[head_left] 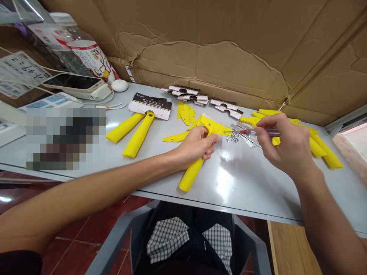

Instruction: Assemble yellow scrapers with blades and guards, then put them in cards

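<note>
My left hand is closed round a yellow plastic scraper, its handle pointing down toward me and its wide head up. In my right hand is a screwdriver with a clear handle and red collar. Its shaft points left, and the tip meets the right corner of the scraper's head, by a small screw. Loose screws lie in a pile just under the shaft. Flat metal blades rest beside them. Behind my left hand are loose yellow head plates, and more yellow plates lie farther back.
Two yellow scrapers with a black-and-white card lie left. More yellow scrapers are piled right. Folded cards sit along the cardboard wall. A phone, bottle and power strip stand at the left.
</note>
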### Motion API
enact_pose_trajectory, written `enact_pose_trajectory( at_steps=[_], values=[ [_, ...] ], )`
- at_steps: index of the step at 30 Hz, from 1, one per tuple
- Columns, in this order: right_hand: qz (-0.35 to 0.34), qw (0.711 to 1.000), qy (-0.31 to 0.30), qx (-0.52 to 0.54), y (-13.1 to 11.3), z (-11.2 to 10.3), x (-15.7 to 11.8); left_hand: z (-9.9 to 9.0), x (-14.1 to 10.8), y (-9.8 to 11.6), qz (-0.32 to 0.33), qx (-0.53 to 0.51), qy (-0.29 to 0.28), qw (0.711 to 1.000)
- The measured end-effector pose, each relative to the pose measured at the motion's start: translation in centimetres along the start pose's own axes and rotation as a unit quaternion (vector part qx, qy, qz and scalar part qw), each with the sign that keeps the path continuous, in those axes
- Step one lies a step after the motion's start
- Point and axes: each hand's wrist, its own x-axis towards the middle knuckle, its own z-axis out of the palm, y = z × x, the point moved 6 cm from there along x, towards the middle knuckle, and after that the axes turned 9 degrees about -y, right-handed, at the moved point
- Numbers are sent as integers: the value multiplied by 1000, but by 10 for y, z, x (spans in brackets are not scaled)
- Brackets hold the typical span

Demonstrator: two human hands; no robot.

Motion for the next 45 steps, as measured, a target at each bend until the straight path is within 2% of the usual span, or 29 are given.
enact_pose_trajectory(
  at_steps=[6,19,25,28,32,38,45],
  values=[
    [-21,999,-3,31,-10,-4,1,0,-1,2,-1,9,6,1000],
    [-39,997,-37,47,-9,2,2,4,-2,1,-6,-7,-5,1000],
    [-60,997,-24,41,-11,1,2,4,-3,1,-8,-4,-6,1000],
    [-49,999,-1,12,-7,0,1,4,-3,2,-2,3,-2,1000],
    [-27,1000,-2,5,-3,0,-1,3,-2,2,-2,10,2,1000],
    [-19,997,-51,47,-3,3,-4,2,-1,0,0,7,6,1000],
    [-27,998,-54,11,-3,4,-2,-6,5,-2,3,-10,35,999]
  ],
)
